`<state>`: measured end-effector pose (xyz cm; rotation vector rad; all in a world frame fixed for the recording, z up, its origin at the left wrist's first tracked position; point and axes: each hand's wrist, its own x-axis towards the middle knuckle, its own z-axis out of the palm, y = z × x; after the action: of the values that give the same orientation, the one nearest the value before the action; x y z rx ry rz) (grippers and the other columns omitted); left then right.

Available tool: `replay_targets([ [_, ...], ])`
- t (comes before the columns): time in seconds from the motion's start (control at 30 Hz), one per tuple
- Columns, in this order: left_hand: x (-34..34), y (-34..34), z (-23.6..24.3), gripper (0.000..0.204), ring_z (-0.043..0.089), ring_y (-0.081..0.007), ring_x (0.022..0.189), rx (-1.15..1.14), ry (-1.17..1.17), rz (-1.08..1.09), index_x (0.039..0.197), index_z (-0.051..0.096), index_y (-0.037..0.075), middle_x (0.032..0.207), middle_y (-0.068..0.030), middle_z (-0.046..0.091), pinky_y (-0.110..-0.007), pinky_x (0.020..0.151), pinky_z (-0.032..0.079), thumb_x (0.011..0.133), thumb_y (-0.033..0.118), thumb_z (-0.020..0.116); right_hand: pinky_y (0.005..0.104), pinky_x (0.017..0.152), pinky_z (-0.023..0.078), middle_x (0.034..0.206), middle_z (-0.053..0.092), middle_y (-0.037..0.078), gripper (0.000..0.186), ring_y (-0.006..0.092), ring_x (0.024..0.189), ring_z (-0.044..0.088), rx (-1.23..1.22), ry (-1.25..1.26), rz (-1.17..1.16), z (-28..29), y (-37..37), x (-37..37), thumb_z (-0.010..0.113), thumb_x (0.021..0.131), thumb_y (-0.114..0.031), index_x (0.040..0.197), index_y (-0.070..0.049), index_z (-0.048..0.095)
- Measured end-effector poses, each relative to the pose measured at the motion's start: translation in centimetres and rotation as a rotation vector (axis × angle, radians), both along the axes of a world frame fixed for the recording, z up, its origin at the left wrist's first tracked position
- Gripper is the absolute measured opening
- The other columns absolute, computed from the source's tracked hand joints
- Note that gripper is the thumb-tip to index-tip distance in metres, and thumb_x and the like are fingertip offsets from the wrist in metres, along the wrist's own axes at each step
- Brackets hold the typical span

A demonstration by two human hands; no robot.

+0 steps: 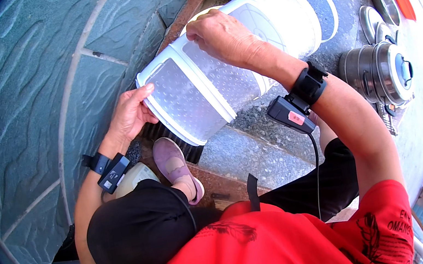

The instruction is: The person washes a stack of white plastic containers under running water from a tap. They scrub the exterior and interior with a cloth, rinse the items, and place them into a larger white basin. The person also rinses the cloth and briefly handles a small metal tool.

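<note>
The white plastic bin [223, 69] lies tilted, long axis running away rightward, left hand [128, 114] clasping its near rim, right hand [221, 34] closed over the top.

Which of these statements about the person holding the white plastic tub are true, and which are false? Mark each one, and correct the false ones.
1. The left hand grips the end of the white plastic tub. True.
2. The right hand rests in the person's lap. False: it lies on top of the tub, fingers curled over its edge.
3. Both wrists carry black strapped devices. True.
4. The person wears a blue shirt. False: the shirt is red with dark print.
5. Steel pots stand on the ground to the person's right. True.
6. The tub stands upright on the ground. False: it is held tipped on its side above the paving.
</note>
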<state>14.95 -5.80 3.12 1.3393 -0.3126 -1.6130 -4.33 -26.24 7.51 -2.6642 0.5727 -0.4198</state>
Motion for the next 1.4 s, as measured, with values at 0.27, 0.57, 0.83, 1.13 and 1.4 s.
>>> replay_targets([
  [0.27,0.1,0.2,-0.2,0.033,0.067,-0.0132,0.057,0.033,-0.02,0.009,0.096,0.064,-0.002,0.075,-0.0082,0.069,-0.024,0.045,0.057,0.091,0.03,0.064,0.0402,0.077,0.052,0.088,0.067,0.017,0.013,0.0336,0.084,0.065,0.093,-0.108,0.169,0.1,-0.2,-1.9,0.062,0.084,-0.006,0.093,0.003,0.066],
  [0.57,-0.3,-0.9,-0.5,0.028,0.066,-0.0133,0.056,0.047,-0.014,0.06,0.094,0.065,0.003,0.075,-0.0059,0.068,-0.024,0.045,0.056,0.09,0.031,0.066,0.0427,0.08,0.054,0.091,0.069,0.019,0.015,0.0364,0.095,0.066,-0.032,0.009,0.089,-2.3,-1.7,1.2,0.06,0.081,-0.005,0.093,-0.004,0.069],
  [0.83,1.7,-1.2,-2.4,0.027,0.068,-0.0144,0.078,0.115,0.05,0.236,0.102,0.063,0.007,0.087,-0.0026,0.068,-0.032,0.067,0.058,0.089,0.03,0.067,0.0398,0.072,0.054,0.087,0.064,0.013,0.012,0.0309,0.089,0.064,0.13,0.076,0.195,1.6,3.2,-7.0,0.057,0.08,-0.003,0.088,-0.004,0.066],
  [1.13,1.2,-0.5,-2.2,0.03,0.068,-0.0115,0.071,0.115,0.084,0.098,0.109,0.062,0.005,0.088,-0.0034,0.07,-0.024,0.056,0.057,0.091,0.028,0.065,0.0408,0.078,0.052,0.087,0.062,0.014,0.017,0.0312,0.086,0.062,0.467,0.036,0.031,3.4,6.1,-11.8,0.056,0.078,-0.002,0.092,-0.002,0.065],
  [1.4,0.0,-0.3,-0.7,0.031,0.067,-0.0119,0.059,0.083,0.103,0.055,0.092,0.064,0.004,0.077,-0.0051,0.068,-0.025,0.048,0.058,0.091,0.035,0.065,0.0409,0.082,0.053,0.098,0.067,0.015,0.022,0.0326,0.097,0.062,0.114,-0.133,0.052,0.9,5.5,1.2,0.059,0.078,-0.004,0.097,-0.003,0.069],
])
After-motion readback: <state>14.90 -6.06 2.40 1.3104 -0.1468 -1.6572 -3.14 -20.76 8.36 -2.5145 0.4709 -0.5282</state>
